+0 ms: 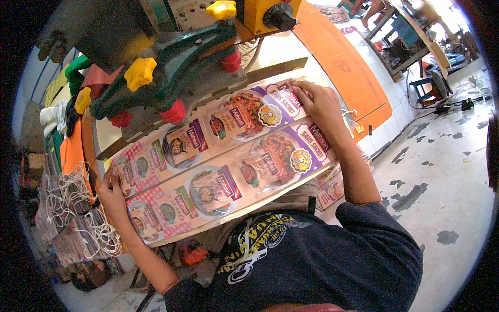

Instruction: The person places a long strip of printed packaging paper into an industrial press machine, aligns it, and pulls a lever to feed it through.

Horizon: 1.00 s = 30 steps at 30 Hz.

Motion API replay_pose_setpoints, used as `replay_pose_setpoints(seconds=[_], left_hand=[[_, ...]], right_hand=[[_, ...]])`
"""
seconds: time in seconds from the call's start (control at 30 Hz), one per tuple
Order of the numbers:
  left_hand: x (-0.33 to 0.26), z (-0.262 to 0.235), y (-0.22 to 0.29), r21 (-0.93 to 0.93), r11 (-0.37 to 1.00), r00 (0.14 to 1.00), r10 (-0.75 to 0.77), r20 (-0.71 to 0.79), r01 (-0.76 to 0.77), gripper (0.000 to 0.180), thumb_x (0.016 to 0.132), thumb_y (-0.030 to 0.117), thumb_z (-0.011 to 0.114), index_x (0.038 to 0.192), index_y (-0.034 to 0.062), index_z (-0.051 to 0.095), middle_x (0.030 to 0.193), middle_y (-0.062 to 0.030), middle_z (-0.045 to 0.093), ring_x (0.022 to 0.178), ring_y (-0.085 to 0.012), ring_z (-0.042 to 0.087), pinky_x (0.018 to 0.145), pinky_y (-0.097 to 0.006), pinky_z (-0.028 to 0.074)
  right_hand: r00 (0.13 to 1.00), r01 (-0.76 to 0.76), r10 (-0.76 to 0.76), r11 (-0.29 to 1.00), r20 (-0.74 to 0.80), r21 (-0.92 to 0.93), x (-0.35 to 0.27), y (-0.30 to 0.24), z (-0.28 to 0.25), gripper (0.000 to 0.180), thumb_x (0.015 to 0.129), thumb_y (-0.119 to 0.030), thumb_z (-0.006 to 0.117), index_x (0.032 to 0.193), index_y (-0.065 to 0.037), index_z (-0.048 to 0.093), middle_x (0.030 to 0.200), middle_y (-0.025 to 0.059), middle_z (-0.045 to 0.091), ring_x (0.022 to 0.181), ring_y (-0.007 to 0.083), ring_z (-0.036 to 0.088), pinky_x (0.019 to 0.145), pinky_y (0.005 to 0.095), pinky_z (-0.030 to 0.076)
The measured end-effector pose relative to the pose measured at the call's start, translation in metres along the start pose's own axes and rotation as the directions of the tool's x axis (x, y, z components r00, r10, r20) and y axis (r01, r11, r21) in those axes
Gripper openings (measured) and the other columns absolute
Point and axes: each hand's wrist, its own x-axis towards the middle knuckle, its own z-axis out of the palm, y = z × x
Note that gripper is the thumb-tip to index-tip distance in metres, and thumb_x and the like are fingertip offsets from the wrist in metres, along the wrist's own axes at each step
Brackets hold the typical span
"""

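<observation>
Two long printed sheets (223, 117) with food pictures lie side by side, slanting across the machine's bed. They look covered in clear, shiny plastic. My right hand (318, 104) grips the far right corner of the farther sheet between thumb and bent fingers. At the left end, my left hand (112, 195) has its fingers around the edge of the same sheet. The nearer sheet (228, 187) reaches toward my body. Just beyond the far edge runs a straight metal bar (277, 70), beneath a dark green machine arm (171, 67).
Yellow star-shaped knobs (140, 74) and red-wrapped feet (173, 112) sit on the machine arm. An orange tabletop (345, 67) extends at the right. White cords (101, 236) hang over bundled prints at the left. A cable with plugs (457, 105) lies on the floor.
</observation>
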Motion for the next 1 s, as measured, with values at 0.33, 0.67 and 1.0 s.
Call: replay_pose_setpoints(seconds=[0.33, 0.67, 1.0], left_hand=[[0.0, -0.001, 0.013, -0.13, 0.987, 0.994, -0.09, 0.055, 0.097, 0.037, 0.104, 0.032, 0.056, 0.131, 0.0093, 0.067, 0.072, -0.0122, 0.062, 0.051, -0.0116, 0.049, 0.05, -0.032, 0.044], [0.002, 0.001, 0.004, -0.156, 0.983, 0.995, -0.09, 0.046, 0.096, 0.035, 0.102, 0.027, 0.057, 0.13, 0.0097, 0.066, 0.085, -0.0207, 0.07, 0.058, -0.0174, 0.055, 0.058, -0.035, 0.046], [-0.001, -0.002, 0.01, -0.139, 0.987, 0.997, -0.073, 0.033, 0.077, 0.04, 0.103, 0.034, 0.057, 0.13, 0.0075, 0.067, 0.078, -0.0148, 0.068, 0.055, -0.0124, 0.051, 0.049, -0.03, 0.041]], right_hand=[[0.999, 0.026, -0.026, 1.0, -0.023, -0.011, 0.0, 0.001, 0.001, 0.025, 0.096, -0.034, 0.062, 0.109, -0.017, 0.075, 0.08, 0.0169, 0.071, 0.077, 0.0344, 0.07, 0.074, 0.0448, 0.053], [1.0, -0.005, 0.005, 1.0, -0.002, 0.001, 0.0, -0.003, -0.003, 0.028, 0.097, -0.035, 0.063, 0.11, -0.013, 0.075, 0.086, 0.0187, 0.072, 0.078, 0.033, 0.071, 0.073, 0.0406, 0.053], [1.0, 0.002, -0.002, 1.0, -0.012, 0.018, -0.001, -0.003, -0.001, 0.027, 0.097, -0.036, 0.061, 0.108, -0.015, 0.075, 0.081, 0.0185, 0.071, 0.076, 0.0352, 0.07, 0.073, 0.0449, 0.053]])
